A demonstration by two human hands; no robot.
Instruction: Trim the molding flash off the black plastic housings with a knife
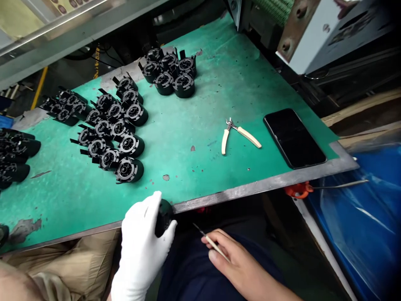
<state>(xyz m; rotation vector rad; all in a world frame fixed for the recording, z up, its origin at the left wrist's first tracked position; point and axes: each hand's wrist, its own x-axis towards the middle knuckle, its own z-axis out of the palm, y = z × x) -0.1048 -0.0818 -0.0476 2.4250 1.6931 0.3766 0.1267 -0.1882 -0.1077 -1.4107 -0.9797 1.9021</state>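
A hand could pass over the open green stretch of the worktop (pixel 194 121) between the black parts (pixel 128 144) and the splayed cutters (pixel 249 137), while the phone (pixel 294 138) (flat and low) lies beyond them and the pale housing (pixel 335 39) blocks the upper right

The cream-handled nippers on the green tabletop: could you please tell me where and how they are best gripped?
Probably across both handles of the nippers, coming from the near side: they splay open toward the person, while the metal jaws point away.
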